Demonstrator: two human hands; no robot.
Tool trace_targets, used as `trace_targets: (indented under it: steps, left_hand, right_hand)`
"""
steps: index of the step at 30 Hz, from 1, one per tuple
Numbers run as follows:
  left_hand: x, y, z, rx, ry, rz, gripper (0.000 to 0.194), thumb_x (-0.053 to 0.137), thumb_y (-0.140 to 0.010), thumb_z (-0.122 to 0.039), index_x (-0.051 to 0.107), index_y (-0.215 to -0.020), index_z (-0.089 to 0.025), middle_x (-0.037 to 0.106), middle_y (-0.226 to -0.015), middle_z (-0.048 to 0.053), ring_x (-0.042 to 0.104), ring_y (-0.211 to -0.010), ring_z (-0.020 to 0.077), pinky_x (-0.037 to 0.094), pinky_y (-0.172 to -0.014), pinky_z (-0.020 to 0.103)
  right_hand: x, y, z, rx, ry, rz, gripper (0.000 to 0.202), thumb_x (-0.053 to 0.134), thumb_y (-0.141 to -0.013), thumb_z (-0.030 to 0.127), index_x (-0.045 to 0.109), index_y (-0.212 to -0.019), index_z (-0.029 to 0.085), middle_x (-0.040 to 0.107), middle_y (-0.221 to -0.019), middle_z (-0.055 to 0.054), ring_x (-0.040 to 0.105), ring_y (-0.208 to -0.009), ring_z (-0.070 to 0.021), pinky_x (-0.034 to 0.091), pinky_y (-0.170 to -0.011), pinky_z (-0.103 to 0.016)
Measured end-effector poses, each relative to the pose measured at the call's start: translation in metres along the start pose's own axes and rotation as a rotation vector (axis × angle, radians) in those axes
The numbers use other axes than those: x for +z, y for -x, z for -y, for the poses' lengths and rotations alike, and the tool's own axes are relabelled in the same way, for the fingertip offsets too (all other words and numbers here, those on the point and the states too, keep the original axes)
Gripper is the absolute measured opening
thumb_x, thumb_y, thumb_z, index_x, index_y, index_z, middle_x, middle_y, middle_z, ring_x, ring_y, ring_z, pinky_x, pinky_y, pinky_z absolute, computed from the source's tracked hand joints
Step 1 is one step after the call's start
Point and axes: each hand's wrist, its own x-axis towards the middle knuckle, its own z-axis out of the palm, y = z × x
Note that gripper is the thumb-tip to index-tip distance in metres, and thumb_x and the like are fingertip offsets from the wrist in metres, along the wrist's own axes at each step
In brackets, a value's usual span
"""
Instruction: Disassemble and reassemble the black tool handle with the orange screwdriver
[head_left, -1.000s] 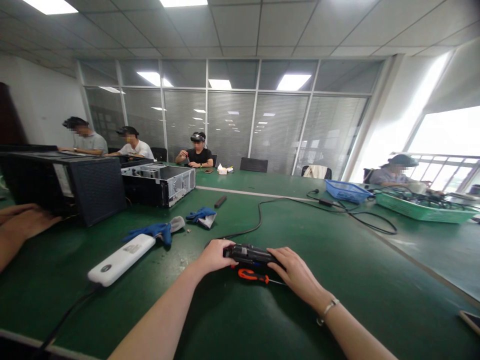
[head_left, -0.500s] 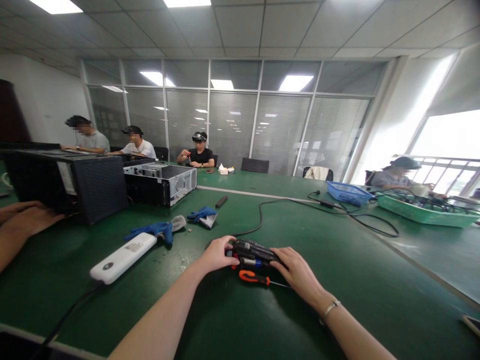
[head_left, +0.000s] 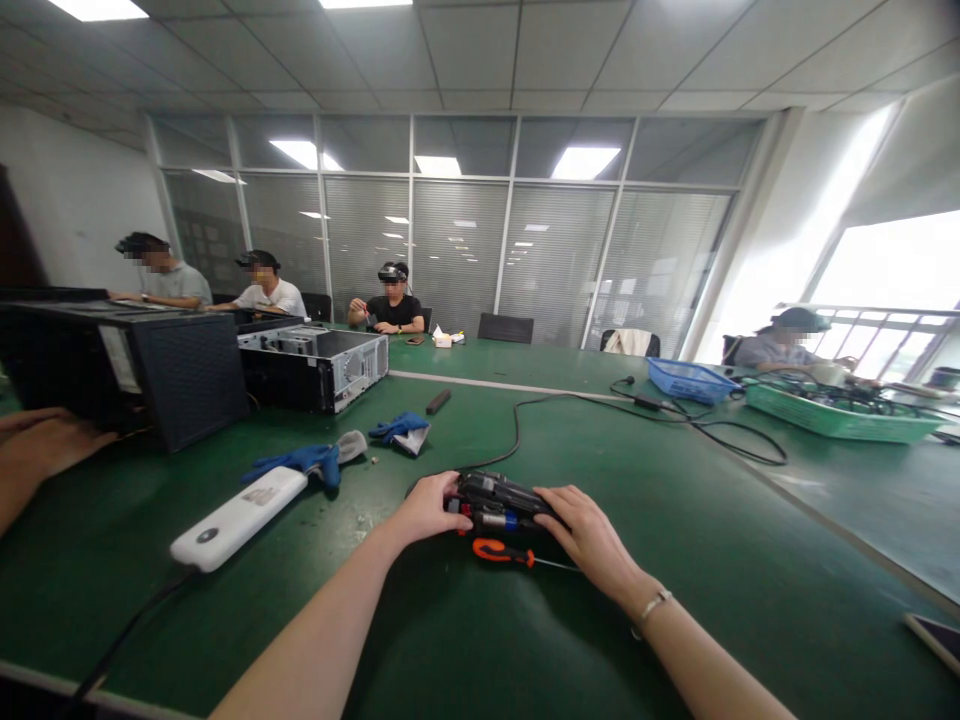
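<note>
A black corded device lies on the green table in front of me, with what look like a silver-and-blue cylinder and red parts exposed along its near side. My left hand is closed around its left end, thumb on the near side. At the other end, my right hand grips the black casing with fingers over the top. Just on the near side of the device lies an orange-and-black screwdriver, its thin shaft pointing right towards my right palm. The device's inner details are too small to make out.
Left of me are a white power strip, blue-and-grey gloves and open computer cases, with another person's hand at one. A black cable runs to the back right, near blue and green baskets. Several people sit around.
The view has shifted slightly, so the scene sits a little further left. Both my hands keep their hold on the device, and the screwdriver lies in the same place.
</note>
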Motion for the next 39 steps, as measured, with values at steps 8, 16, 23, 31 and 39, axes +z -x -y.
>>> trace_targets:
  steps: [8, 16, 23, 31, 39]
  left_hand:
    - [-0.012, -0.001, 0.003, -0.023, -0.036, 0.087, 0.038, 0.079, -0.060, -0.024, 0.067, -0.094, -0.010, 0.071, -0.090, 0.006, 0.065, -0.085, 0.0237, 0.048, -0.074, 0.028]
    - [-0.016, -0.001, 0.009, -0.014, -0.015, 0.115, 0.034, 0.077, -0.063, -0.027, 0.071, -0.094, -0.012, 0.071, -0.087, 0.004, 0.065, -0.081, 0.0210, 0.047, -0.071, 0.025]
    - [-0.018, -0.002, 0.016, -0.087, 0.030, 0.114, 0.025, 0.074, -0.062, -0.026, 0.071, -0.080, -0.010, 0.071, -0.075, 0.004, 0.065, -0.072, 0.0220, 0.046, -0.063, 0.025]
    - [-0.020, -0.003, 0.017, -0.096, 0.002, 0.114, 0.023, 0.071, -0.062, -0.022, 0.074, -0.081, -0.010, 0.072, -0.074, 0.003, 0.066, -0.075, 0.0234, 0.048, -0.066, 0.026]
    - [-0.019, -0.002, 0.017, -0.123, 0.151, 0.141, 0.038, 0.073, -0.062, -0.019, 0.072, -0.099, -0.011, 0.074, -0.093, 0.007, 0.067, -0.091, 0.0278, 0.052, -0.081, 0.035]
  right_hand:
    - [0.004, 0.000, -0.004, 0.005, 0.030, 0.045, 0.036, 0.044, -0.095, 0.040, 0.057, -0.123, 0.022, 0.065, -0.111, -0.009, 0.057, -0.099, -0.0231, 0.045, -0.088, -0.038]
    - [-0.001, 0.001, -0.008, -0.003, 0.013, 0.042, 0.036, 0.043, -0.095, 0.041, 0.057, -0.123, 0.022, 0.064, -0.113, -0.009, 0.057, -0.099, -0.0230, 0.044, -0.090, -0.040]
    - [0.001, 0.000, 0.004, -0.037, -0.025, 0.051, 0.035, 0.044, -0.095, 0.040, 0.057, -0.123, 0.023, 0.064, -0.113, -0.009, 0.057, -0.100, -0.0228, 0.045, -0.091, -0.039]
    - [0.004, -0.003, 0.005, -0.018, 0.033, 0.015, 0.035, 0.045, -0.094, 0.039, 0.056, -0.123, 0.022, 0.064, -0.114, -0.009, 0.056, -0.100, -0.0229, 0.045, -0.088, -0.038]
    - [-0.005, 0.000, -0.005, -0.002, -0.009, 0.100, 0.037, 0.044, -0.094, 0.041, 0.058, -0.123, 0.023, 0.065, -0.113, -0.009, 0.056, -0.100, -0.0238, 0.045, -0.091, -0.041]
